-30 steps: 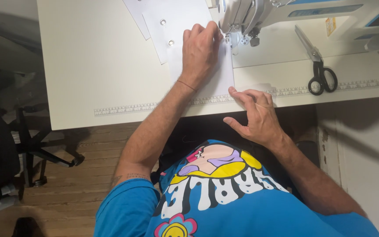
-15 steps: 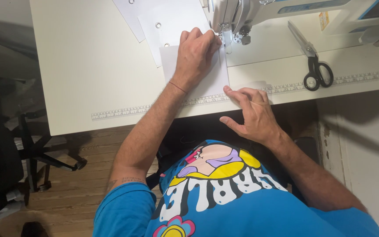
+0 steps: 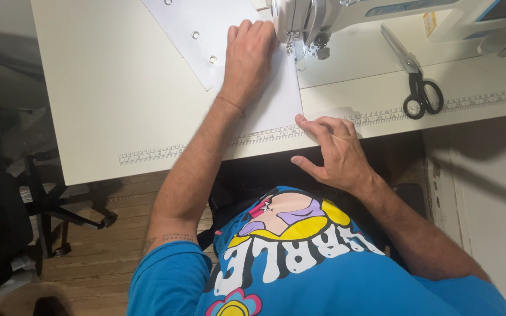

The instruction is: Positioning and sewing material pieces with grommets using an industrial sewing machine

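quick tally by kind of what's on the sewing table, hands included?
Hands: 2, left hand flat on the white sheet, right hand at the table edge
White sheet with metal eyelets: 1
Sewing machine: 1
Scissors: 1
Total: 5

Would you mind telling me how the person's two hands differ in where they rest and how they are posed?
The left hand lies flat on the white fabric up by the sewing machine's needle; the right hand sits at the table's near edge, at the fabric's corner. The left points away from the body, knuckles up; the right angles sideways, fingers spread. Both are bare and press down, gripping nothing.
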